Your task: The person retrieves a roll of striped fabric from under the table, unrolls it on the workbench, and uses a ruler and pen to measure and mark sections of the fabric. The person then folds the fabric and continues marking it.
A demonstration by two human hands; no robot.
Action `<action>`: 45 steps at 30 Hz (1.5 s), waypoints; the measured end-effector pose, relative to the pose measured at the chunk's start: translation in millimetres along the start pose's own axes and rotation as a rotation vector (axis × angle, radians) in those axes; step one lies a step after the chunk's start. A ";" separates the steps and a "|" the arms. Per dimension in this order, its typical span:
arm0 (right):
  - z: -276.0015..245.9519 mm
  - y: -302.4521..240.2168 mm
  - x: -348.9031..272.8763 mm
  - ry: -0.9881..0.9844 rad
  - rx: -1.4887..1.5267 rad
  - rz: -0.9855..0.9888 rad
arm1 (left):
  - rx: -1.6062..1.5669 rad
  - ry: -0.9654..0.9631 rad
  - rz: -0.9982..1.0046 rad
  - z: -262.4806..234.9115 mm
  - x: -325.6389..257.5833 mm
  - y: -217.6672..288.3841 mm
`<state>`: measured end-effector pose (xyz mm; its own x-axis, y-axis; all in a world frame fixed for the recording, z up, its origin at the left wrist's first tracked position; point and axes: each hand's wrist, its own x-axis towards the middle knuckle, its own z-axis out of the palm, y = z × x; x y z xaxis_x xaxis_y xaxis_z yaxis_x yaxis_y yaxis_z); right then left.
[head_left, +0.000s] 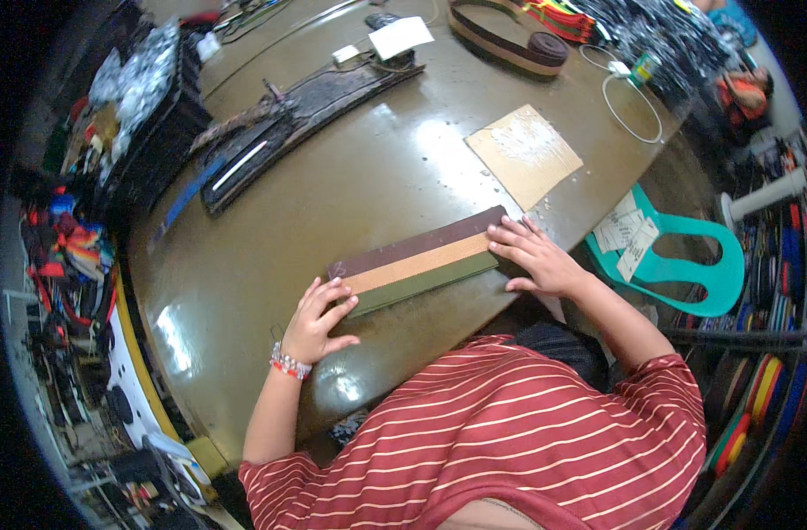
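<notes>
A striped strip of webbing (421, 261) in dark brown, tan and olive green lies flat on the brown tabletop (394, 177), slanting up to the right. My left hand (315, 320), with a beaded bracelet at its wrist, rests on the strip's left end, fingers spread. At the opposite end lies my right hand (536, 256), its fingers stretched flat over the webbing and the thumb apart. A pale mark shows on the brown band near my left fingertips. Whether the strip is one layer or several I cannot tell.
Beyond the strip lies a tan board (525, 155) with whitish flakes. A long dark tool base (306, 119) crosses the far left. Rolled brown-and-tan webbing (545, 55) sits at the back, near a white cable (608, 93). A green plastic chair (699, 265) stands right of the table.
</notes>
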<state>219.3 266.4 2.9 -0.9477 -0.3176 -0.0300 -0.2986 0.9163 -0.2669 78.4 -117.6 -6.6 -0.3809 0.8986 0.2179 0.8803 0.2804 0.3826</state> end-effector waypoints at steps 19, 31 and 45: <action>30.3 14.1 32.9 0.235 1.388 0.172 | -0.473 0.599 -0.774 38.0 28.0 26.3; 18.3 30.7 -12.7 0.388 0.971 -0.126 | -0.589 0.673 -0.658 55.5 42.6 35.2; -163.4 259.3 -128.9 1.069 1.454 0.380 | -0.372 0.486 0.086 -43.5 533.2 80.7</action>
<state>245.7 584.8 94.9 -0.7644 0.6343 0.1156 -0.3067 -0.2000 -0.9305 -66.0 369.5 179.5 -0.4750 0.6316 0.6127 0.7895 -0.0016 0.6138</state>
